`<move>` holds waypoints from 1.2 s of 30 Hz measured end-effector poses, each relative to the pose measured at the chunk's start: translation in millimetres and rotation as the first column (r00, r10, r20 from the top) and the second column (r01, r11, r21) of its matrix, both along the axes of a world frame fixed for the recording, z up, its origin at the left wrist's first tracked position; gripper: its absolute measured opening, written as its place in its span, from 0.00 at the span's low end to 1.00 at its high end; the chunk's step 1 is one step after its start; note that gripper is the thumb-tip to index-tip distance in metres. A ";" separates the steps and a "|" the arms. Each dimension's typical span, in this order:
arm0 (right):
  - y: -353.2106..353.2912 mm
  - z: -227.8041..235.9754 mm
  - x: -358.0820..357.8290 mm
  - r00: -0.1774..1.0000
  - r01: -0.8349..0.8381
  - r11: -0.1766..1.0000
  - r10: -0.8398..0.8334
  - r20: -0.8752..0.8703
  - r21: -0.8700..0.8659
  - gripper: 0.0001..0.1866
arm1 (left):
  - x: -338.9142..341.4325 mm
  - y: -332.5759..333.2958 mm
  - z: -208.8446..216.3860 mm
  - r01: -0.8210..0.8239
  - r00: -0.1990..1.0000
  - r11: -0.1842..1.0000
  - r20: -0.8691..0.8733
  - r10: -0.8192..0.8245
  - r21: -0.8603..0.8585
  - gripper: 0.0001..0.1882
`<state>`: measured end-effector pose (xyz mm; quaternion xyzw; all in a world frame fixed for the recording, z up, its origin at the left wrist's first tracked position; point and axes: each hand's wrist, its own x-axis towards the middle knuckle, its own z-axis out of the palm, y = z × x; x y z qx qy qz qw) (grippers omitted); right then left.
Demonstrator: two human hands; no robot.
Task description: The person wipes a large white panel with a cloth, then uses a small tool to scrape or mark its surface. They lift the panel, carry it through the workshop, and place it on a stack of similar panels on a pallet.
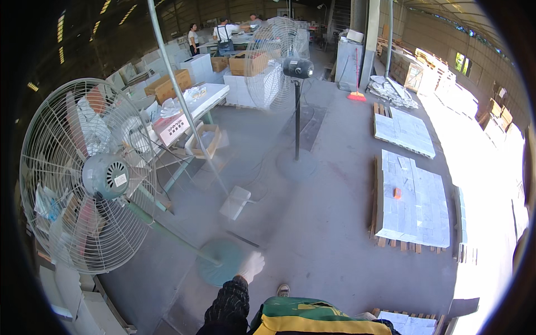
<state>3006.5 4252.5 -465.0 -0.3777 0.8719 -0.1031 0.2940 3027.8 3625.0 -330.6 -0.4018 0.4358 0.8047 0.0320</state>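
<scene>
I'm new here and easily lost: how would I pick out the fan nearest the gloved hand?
Start at the cluttered work table on the left. In front of it leans a tilted pedestal fan, its round green base beside the white-gloved left hand. The other fan stands upright, farther back.

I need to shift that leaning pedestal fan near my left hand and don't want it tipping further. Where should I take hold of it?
Grip the green pole partway up, coming from its right, the side of your gloved left hand. The fan tilts left, its heavy caged head far out from the round base; the thin wire cage would likely bend.
</scene>
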 end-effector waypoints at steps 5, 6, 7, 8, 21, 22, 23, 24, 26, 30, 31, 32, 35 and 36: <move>-32.1 68.6 -56.0 -0.129 0.989 -0.147 -0.819 0.559 0.013 0.19 | -124.3 -57.1 -37.3 0.133 0.990 0.990 0.058 -0.130 -0.047 0.26; -40.6 80.1 -71.4 -0.132 0.987 -0.160 -0.837 0.530 -0.006 0.19 | -146.2 -66.6 -55.6 0.250 0.965 0.963 0.113 -0.239 -0.100 0.23; -46.2 89.2 -81.9 -0.057 0.998 -0.041 -0.871 0.489 0.044 0.19 | -164.4 -74.4 -73.8 0.268 0.963 0.960 0.052 -0.264 -0.084 0.20; -46.2 96.3 -92.1 0.073 0.991 0.115 -0.897 0.435 0.073 0.19 | -181.1 -80.1 -90.8 0.419 0.908 0.890 0.071 -0.413 -0.179 0.17; -73.9 98.1 -597.4 0.203 0.976 0.120 -0.814 0.544 -0.184 0.15 | -417.1 -17.3 -60.7 0.321 0.926 0.944 0.187 -0.329 0.068 0.10; -103.5 117.0 -649.7 0.242 0.959 0.033 -0.616 0.749 -0.282 0.20 | -449.0 -12.2 -54.4 0.301 0.932 0.954 0.214 -0.294 0.001 0.11; -133.8 137.1 -704.3 0.354 0.933 0.150 -0.563 0.747 -0.328 0.22 | -480.2 -9.3 -51.6 0.283 0.936 0.957 0.238 -0.260 -0.067 0.12; -169.2 152.6 -748.1 0.410 0.906 0.188 -0.608 0.680 -0.379 0.21 | -510.5 -9.4 -53.3 0.280 0.944 0.947 0.227 -0.242 -0.158 0.13; -227.4 172.9 -812.5 0.590 0.797 0.269 -0.537 0.603 -0.541 0.22 | -567.3 -23.5 -70.5 0.323 0.913 0.945 0.283 -0.293 -0.061 0.12; -269.6 163.3 -870.7 0.899 0.439 0.689 -0.335 0.283 -0.577 0.23 | -693.4 -75.2 -125.1 0.782 0.619 0.359 -0.699 -0.358 0.509 0.20; -255.7 153.9 -870.5 0.917 0.397 0.839 -0.377 0.128 -0.373 0.22 | -729.1 -77.4 -134.3 0.850 0.509 0.378 -0.760 -0.405 0.367 0.24; -240.2 140.0 -873.3 0.911 0.391 0.907 -0.356 0.209 -0.158 0.24 | -758.1 -77.3 -137.3 0.713 0.691 0.627 -0.469 -0.550 0.315 0.22; -158.2 100.6 -871.8 0.794 0.434 0.869 -0.494 0.354 0.240 0.25 | -854.4 -66.8 -106.3 0.468 0.860 0.883 0.245 -0.448 -0.029 0.21; -131.1 90.9 -865.4 0.934 0.257 0.945 -0.296 0.198 0.200 0.24 | -887.9 -67.1 -87.0 0.510 0.837 0.853 0.291 -0.463 -0.112 0.24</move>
